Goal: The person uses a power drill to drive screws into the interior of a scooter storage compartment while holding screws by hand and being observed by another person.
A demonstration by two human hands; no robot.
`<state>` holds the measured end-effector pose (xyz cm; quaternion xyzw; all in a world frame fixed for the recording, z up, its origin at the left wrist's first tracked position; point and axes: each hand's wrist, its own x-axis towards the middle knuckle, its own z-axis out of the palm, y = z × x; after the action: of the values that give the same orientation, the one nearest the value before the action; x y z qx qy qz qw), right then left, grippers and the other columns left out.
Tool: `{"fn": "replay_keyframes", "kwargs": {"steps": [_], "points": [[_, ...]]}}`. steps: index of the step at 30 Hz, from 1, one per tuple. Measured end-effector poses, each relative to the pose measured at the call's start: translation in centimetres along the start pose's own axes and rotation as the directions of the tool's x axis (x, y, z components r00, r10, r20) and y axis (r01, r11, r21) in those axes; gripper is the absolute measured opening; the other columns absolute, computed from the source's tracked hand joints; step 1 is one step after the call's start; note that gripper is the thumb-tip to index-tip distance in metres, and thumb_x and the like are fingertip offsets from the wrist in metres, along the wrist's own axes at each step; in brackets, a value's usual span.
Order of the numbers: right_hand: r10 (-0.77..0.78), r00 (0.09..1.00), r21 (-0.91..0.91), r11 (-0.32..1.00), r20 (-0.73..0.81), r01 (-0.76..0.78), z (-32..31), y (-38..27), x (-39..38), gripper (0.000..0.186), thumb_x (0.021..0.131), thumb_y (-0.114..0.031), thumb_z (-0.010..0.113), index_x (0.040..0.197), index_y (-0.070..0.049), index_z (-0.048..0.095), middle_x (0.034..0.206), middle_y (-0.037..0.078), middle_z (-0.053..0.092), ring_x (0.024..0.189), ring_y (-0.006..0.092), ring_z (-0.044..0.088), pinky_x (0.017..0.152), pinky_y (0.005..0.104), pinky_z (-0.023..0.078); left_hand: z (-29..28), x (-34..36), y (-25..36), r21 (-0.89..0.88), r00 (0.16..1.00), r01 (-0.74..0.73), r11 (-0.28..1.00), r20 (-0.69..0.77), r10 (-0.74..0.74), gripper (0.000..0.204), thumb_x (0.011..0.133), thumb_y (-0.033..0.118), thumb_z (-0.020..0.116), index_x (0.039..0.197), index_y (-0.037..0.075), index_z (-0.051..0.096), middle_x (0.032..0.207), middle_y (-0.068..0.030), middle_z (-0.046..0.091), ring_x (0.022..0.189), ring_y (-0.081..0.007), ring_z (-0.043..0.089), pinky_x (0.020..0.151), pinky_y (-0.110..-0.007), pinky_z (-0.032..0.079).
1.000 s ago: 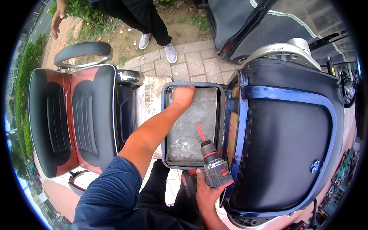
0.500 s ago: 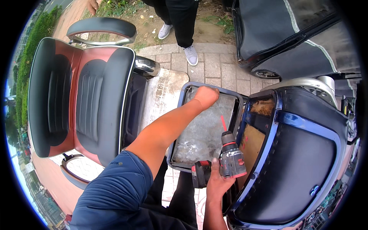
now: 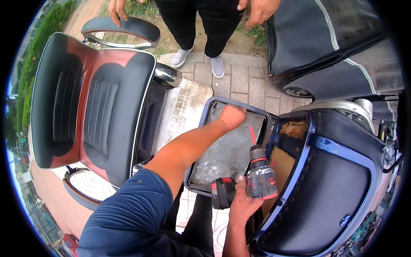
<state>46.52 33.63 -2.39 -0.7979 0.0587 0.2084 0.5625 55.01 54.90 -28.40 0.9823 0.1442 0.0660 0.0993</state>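
My right hand (image 3: 245,201) is wrapped round the handle of a cordless drill (image 3: 262,182), black and grey with red trim. A thin red bit (image 3: 252,134) sticks out of its chuck, angled away from me over a grey metal sheet (image 3: 220,156). That sheet lies inside a dark rectangular frame (image 3: 199,188) in front of my legs. Reaching across the sheet, my left hand (image 3: 233,117) is closed near the frame's far rim. Whatever its fingers hold, if anything, is hidden.
To the left stands a black and red padded seat (image 3: 100,113) beside a worn pale footboard (image 3: 184,105). A dark blue vehicle body (image 3: 321,188) with an open compartment is at right. Across from me another person (image 3: 199,21) stands on paving. A grey-covered vehicle (image 3: 308,47) is at far right.
The person opposite has stepped into fuller view, with both hands now showing. My view has shifted slightly; my hands keep nearly the same pose, the drill still in the right one.
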Motion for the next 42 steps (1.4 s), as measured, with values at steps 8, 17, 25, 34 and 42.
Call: {"fn": "replay_keyframes", "kwargs": {"steps": [8,17,25,34,42], "points": [[-0.093,0.995,-0.047,0.995,-0.03,0.092,0.1,1.0,0.8,0.025,0.093,-0.01,0.08,0.106,0.002,0.062,0.094,0.006,0.065,0.08,0.0131,0.061,0.072,0.0294,0.052,-0.5,0.4,-0.3,-0.056,1.0,0.015,0.998,-0.007,-0.015,0.007,0.081,0.012,0.064,0.083,0.006,0.064,0.073,-0.0118,0.071,0.068,-0.0282,0.072,0.057,-0.041,0.057],[-0.068,0.997,-0.055,0.996,-0.022,0.066,0.4,0.3,1.3,0.016,0.094,-0.007,0.077,0.099,0.002,0.065,0.082,0.003,0.064,0.069,0.0104,0.057,0.064,0.0272,0.047,-4.9,-6.9,0.6,-0.281,0.773,0.623,0.731,0.076,-0.63,0.035,0.093,0.018,0.062,0.122,-0.002,0.063,0.077,-0.0203,0.072,0.067,-0.0381,0.071,0.062,-0.048,0.056],[-0.144,0.986,-0.06,0.987,0.081,0.149,5.9,2.5,6.0,0.017,0.093,-0.008,0.078,0.099,0.004,0.067,0.087,0.001,0.065,0.077,0.0072,0.055,0.071,0.0265,0.047,-5.7,-7.7,0.1,-0.4,0.501,0.822,0.405,0.172,-0.848,0.055,0.088,0.019,0.069,0.132,-0.011,0.06,0.09,-0.0288,0.073,0.084,-0.0379,0.074,0.079,-0.043,0.058],[-0.152,0.965,-0.547,0.8,0.215,0.249,8.6,2.0,12.2,0.035,0.084,-0.024,0.079,0.102,0.005,0.073,0.093,0.026,0.075,0.091,0.0414,0.073,0.083,0.0449,0.053,-5.1,-7.0,-0.1,-0.78,0.241,0.607,-0.15,0.361,-0.901,0.05,0.085,0.01,0.063,0.13,-0.011,0.065,0.089,-0.0204,0.074,0.08,-0.0205,0.069,0.076,-0.034,0.053],[-0.195,0.906,-0.63,0.663,0.374,0.403,12.2,0.8,14.1,0.037,0.081,-0.027,0.08,0.098,0.006,0.073,0.09,0.027,0.074,0.09,0.0437,0.072,0.081,0.0461,0.054,-4.0,-7.6,0.0,-0.786,0.24,0.596,-0.162,0.367,-0.899,0.054,0.082,0.015,0.062,0.131,-0.006,0.066,0.093,-0.0283,0.072,0.089,-0.0344,0.071,0.083,-0.041,0.055]]}}
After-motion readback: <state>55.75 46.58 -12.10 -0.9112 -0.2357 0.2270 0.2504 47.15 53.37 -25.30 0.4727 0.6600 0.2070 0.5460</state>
